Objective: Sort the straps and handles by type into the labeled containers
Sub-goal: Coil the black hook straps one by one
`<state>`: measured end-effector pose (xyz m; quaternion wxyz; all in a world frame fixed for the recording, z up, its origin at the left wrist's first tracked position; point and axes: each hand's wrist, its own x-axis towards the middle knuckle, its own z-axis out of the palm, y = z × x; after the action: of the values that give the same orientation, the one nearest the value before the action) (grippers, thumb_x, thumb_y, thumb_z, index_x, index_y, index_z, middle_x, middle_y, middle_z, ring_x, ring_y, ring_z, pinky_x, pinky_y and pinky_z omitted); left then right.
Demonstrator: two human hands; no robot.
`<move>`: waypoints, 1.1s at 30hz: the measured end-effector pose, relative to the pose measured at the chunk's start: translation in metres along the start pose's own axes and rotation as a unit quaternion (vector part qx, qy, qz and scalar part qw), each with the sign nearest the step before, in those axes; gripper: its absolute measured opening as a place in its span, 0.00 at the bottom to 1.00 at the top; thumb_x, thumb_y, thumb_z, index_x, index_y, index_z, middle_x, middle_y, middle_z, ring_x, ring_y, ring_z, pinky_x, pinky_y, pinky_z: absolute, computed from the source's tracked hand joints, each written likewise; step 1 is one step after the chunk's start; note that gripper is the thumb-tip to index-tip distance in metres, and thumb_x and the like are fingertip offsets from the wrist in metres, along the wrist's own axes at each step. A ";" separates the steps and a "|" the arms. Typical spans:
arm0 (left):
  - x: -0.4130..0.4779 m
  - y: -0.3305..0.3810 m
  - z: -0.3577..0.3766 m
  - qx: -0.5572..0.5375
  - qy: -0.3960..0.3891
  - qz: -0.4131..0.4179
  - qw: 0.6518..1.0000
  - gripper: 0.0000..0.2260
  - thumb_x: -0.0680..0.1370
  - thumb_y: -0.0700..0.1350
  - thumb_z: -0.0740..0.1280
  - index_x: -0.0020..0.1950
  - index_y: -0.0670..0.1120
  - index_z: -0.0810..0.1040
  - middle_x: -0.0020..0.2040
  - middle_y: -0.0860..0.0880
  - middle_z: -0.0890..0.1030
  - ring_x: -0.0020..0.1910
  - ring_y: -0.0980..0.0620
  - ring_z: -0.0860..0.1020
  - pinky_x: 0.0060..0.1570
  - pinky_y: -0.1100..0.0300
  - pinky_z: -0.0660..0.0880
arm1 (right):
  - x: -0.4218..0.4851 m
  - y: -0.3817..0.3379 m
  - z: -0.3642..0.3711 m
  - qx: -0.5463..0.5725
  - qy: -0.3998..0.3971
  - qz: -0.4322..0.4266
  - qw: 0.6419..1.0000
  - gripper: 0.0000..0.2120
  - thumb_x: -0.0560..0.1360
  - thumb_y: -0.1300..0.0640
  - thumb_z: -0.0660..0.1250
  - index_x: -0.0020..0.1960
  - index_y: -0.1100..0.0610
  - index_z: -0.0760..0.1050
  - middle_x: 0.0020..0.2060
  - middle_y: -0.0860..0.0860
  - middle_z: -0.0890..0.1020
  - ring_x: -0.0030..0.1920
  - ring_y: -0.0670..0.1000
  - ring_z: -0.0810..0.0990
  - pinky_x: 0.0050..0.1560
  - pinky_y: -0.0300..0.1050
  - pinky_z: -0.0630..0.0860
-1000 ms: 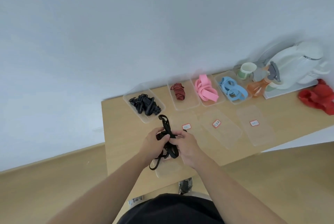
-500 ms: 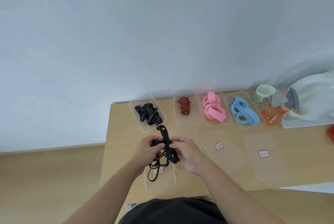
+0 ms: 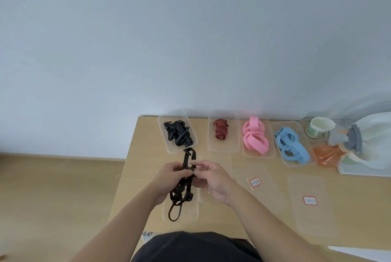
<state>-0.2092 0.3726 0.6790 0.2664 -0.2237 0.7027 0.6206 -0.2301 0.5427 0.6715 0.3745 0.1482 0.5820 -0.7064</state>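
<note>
Evidently the sorting was well along. On the far side of the bench [image 3: 148, 166] stood four clear containers in a row, each with one kind in it: the left container [image 3: 164, 132] held a heap of black clips and handles [image 3: 178, 133], the next container [image 3: 224, 145] a red-and-black striped strap [image 3: 220, 132], the third container [image 3: 273, 151] pink strap loops [image 3: 255, 138], and the right-hand container [image 3: 275, 132] blue strap loops [image 3: 291, 147].

What was left, by the look of it, was the black strap [image 3: 186, 174] in hand. The left hand [image 3: 169, 179] and the right hand [image 3: 211, 178] were both closed on its middle, finger pinches close together, just above the near-left part of the bench. One end stood up toward the left container, nearly touching its near rim; the other hung in a tangled loop over a clear lid [image 3: 191, 213] lying flat below the hands.

Two more lids lay to the right on the near side, one with a red-bordered label [image 3: 255, 182], the rightmost lid [image 3: 311, 219] with another label [image 3: 310, 200]. The writing was too small to read. No other loose strap showed on the bench, so this one probably belonged with the black pieces, once untangled.
</note>
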 end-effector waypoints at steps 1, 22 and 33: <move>-0.001 0.000 0.000 -0.015 -0.001 -0.005 1.000 0.03 0.79 0.38 0.69 0.49 0.39 0.81 0.42 0.44 0.83 0.37 0.50 0.81 0.39 0.56 0.78 | -0.001 0.003 0.001 -0.001 0.007 0.002 1.000 0.07 0.79 0.65 0.68 0.57 0.60 0.78 0.49 0.59 0.86 0.43 0.54 0.85 0.46 0.45 0.81; -0.010 0.001 0.008 -0.101 -0.049 0.014 0.994 0.10 0.74 0.28 0.60 0.48 0.42 0.73 0.42 0.45 0.76 0.39 0.50 0.77 0.35 0.62 0.76 | -0.013 0.004 -0.009 0.167 0.040 0.011 0.985 0.08 0.77 0.68 0.69 0.51 0.57 0.75 0.44 0.57 0.86 0.43 0.57 0.84 0.43 0.51 0.78; -0.004 0.019 -0.013 -0.160 -0.072 0.029 0.984 0.12 0.77 0.40 0.73 0.57 0.41 0.75 0.49 0.40 0.84 0.44 0.42 0.83 0.45 0.49 0.81 | -0.011 -0.002 0.019 0.085 0.047 -0.091 0.991 0.17 0.74 0.75 0.70 0.39 0.56 0.68 0.45 0.58 0.85 0.45 0.59 0.85 0.49 0.58 0.82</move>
<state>-0.2195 0.3625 0.6975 0.2592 -0.1978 0.5794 0.7470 -0.2195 0.5287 0.6852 0.2665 0.1592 0.5478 -0.7769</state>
